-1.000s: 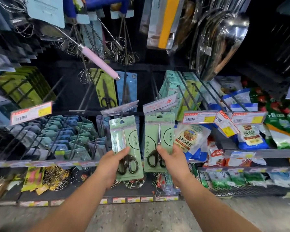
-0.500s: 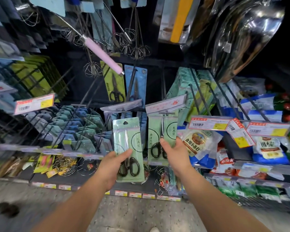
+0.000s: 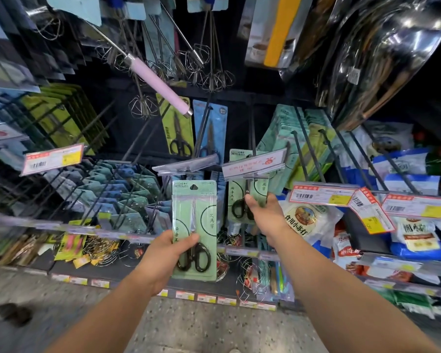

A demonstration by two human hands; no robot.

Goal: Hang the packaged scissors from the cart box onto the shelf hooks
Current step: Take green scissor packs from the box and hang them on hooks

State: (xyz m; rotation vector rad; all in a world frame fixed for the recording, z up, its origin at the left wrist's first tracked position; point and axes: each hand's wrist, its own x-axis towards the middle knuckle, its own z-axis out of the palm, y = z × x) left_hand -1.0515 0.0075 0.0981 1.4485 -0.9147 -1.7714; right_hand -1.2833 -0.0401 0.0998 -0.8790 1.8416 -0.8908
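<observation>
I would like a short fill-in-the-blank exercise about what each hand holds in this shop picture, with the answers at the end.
1. The left hand holds a pack of scissors whose card is pale ____.
2. The right hand holds a second pack just below a price tag holder printed in ____ letters.
3. The scissors in the left pack have ____ handles.
4. Above both packs hangs a whisk with a ____ handle.

Answers: green; red; black; pink

Two pale-green scissor packs, a left pack [image 3: 194, 229] and a right pack [image 3: 248, 197], two hands, and one pink-handled whisk [image 3: 161, 89] show.
</observation>
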